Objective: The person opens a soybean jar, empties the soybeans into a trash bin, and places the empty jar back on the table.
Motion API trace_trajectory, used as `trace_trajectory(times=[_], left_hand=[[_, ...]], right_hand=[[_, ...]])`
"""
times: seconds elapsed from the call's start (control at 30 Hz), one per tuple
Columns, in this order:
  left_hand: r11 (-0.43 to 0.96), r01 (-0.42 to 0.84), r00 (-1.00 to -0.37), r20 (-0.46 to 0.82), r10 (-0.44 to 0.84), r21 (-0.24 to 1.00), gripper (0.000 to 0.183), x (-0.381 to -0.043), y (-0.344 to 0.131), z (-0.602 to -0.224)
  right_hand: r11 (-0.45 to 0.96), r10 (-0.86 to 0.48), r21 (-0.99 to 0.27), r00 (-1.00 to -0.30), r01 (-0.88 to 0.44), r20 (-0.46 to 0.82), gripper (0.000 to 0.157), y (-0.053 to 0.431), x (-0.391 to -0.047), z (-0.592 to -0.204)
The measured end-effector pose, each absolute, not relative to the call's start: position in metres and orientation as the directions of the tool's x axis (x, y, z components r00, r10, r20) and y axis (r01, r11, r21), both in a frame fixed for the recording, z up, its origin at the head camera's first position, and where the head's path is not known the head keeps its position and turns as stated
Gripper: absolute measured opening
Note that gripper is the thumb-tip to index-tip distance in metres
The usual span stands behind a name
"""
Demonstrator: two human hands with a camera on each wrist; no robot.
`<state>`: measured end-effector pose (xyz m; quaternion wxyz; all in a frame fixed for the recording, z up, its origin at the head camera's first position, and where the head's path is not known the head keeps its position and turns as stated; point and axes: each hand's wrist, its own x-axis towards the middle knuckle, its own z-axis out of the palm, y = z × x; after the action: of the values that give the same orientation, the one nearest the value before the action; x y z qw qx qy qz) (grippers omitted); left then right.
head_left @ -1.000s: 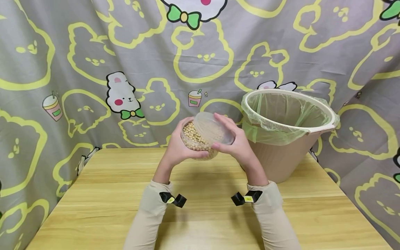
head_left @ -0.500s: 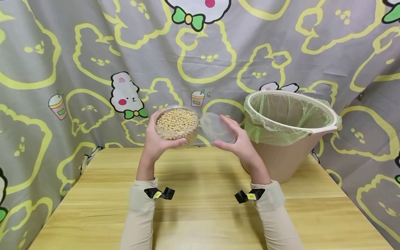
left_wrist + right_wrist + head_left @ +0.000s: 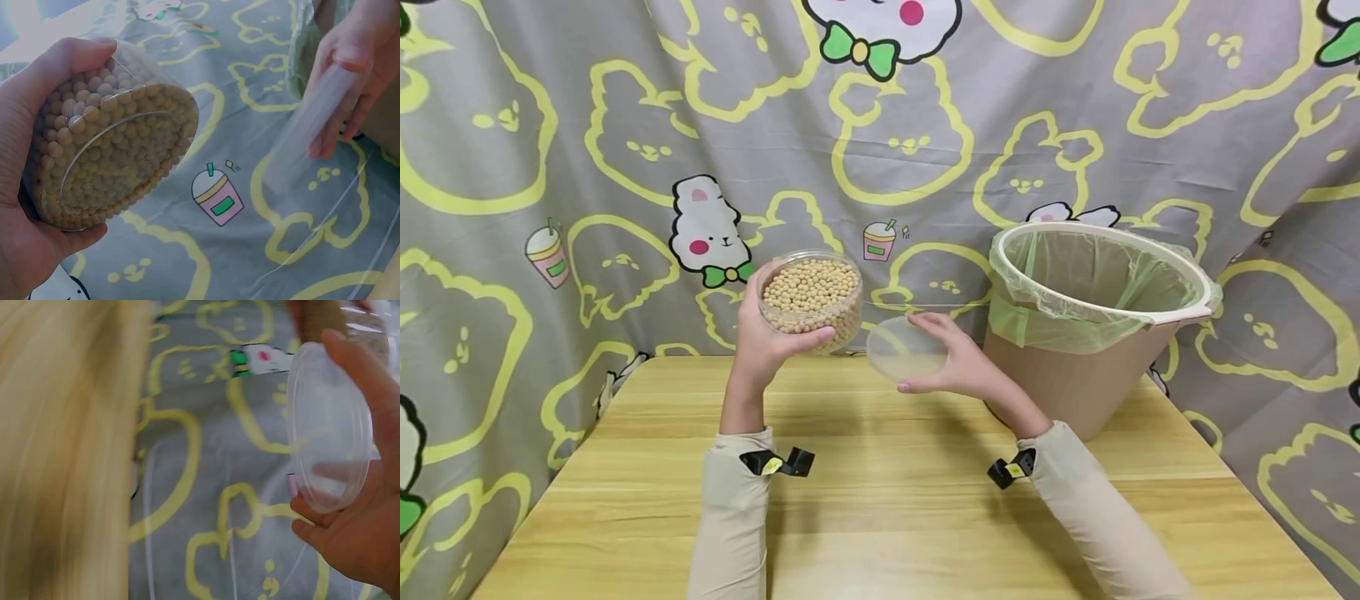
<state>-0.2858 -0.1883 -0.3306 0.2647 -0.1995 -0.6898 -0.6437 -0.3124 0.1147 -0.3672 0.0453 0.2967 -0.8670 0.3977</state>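
Observation:
My left hand [image 3: 765, 337] grips a clear round plastic jar [image 3: 848, 321] above the far part of the table. The jar is uncovered and filled near its rim with pale soybeans [image 3: 812, 286], tilted a little toward me. In the left wrist view the jar's see-through bottom [image 3: 125, 162] shows, with thumb and fingers round its side. To its right, my right hand [image 3: 955, 362] holds a translucent round lid [image 3: 901, 350] by its edge, thumb below and fingers above. Lid and jar are apart. The right wrist view shows the lid [image 3: 328, 425] tipped on edge in the hand.
A beige bin [image 3: 1075, 375] lined with a thin green bag [image 3: 1052, 321] stands at the table's right rear, close to the right hand. The wooden table [image 3: 880, 500] lies under both arms. A grey patterned curtain [image 3: 775, 125] hangs behind the table.
The lid came off the jar. The left hand moved left with the jar, uncovering the beans; the right hand then lowered the lid a little toward the table.

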Motion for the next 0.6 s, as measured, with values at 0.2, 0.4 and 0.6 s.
trace_trajectory(times=[0.2, 0.4, 0.6], left_hand=[[0.116, 0.602, -0.791, 0.609, -0.049, 0.79, 0.108, -0.286, -0.185, -0.331], [0.13, 0.597, -0.794, 0.606, -0.049, 0.792, 0.109, -0.287, -0.184, -0.332], [0.129, 0.592, -0.797, 0.601, -0.052, 0.796, 0.109, -0.287, -0.185, -0.332]], right_hand=[[0.545, -0.543, -0.605, -0.794, -0.58, 0.272, 0.104, 0.12, -0.317, -0.378], [0.627, -0.588, -0.512, -0.788, -0.588, 0.185, 0.109, 0.127, -0.321, -0.399], [0.673, -0.615, -0.427, -0.778, -0.604, 0.131, 0.11, 0.131, -0.321, -0.417]])
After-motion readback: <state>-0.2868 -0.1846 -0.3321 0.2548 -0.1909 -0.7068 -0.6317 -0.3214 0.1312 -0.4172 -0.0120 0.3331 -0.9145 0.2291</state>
